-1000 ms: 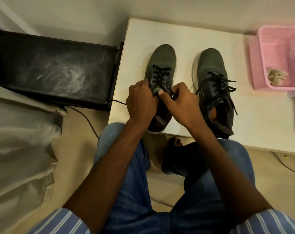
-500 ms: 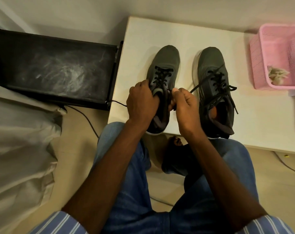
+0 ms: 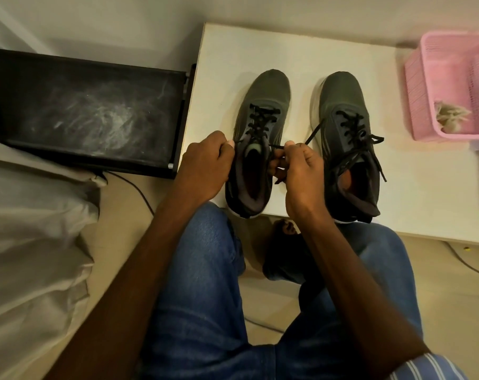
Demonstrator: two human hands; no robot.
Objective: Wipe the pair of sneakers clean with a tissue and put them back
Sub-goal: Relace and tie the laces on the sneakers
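Pulling apart since a second ago, the hands draw the lace taut: right hand (image 3: 301,165) pinches it, left hand (image 3: 205,163) grips the left sneaker (image 3: 263,111) at the worktop's (image 3: 287,48) near edge; wiping seems finished.

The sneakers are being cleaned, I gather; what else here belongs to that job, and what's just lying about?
In the job: left sneaker, right sneaker, black lace, left hand, right hand, crumpled tissue.

Lying about: pink basket, black panel, white table.
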